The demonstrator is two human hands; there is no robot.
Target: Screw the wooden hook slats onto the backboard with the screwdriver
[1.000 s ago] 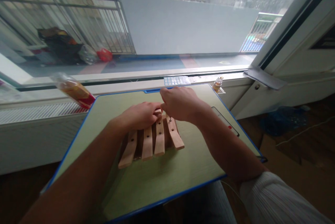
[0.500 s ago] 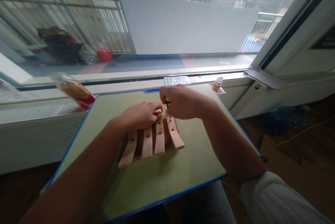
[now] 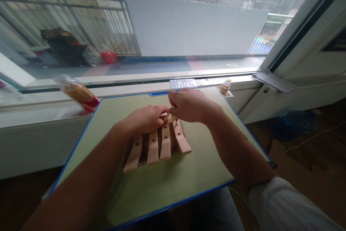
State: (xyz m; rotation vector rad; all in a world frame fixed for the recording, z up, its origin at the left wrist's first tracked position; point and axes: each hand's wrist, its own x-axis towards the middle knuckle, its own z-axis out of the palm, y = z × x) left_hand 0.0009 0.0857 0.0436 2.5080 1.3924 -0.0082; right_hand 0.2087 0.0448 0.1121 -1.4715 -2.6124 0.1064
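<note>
A wooden piece made of several slats [image 3: 158, 146] fanned out side by side lies on the green desk [image 3: 173, 180]. My left hand [image 3: 146, 118] is closed over the far ends of the slats and presses them down. My right hand [image 3: 190, 105] is closed round a small screwdriver with a yellow handle. Its tip stands on a screw [image 3: 176, 123] in the rightmost slat. Most of the screwdriver is hidden inside the fist.
The desk has a blue rim and stands against a window sill. On the sill lie a wrapped snack packet [image 3: 77, 93], a clear gridded box [image 3: 182, 83] and a small bottle [image 3: 225, 87]. A phone lies partly hidden under my right forearm.
My right hand has turned about the screwdriver in place, showing the yellow handle half a second ago and covering it again now. The left hand and the slats have stayed still.
</note>
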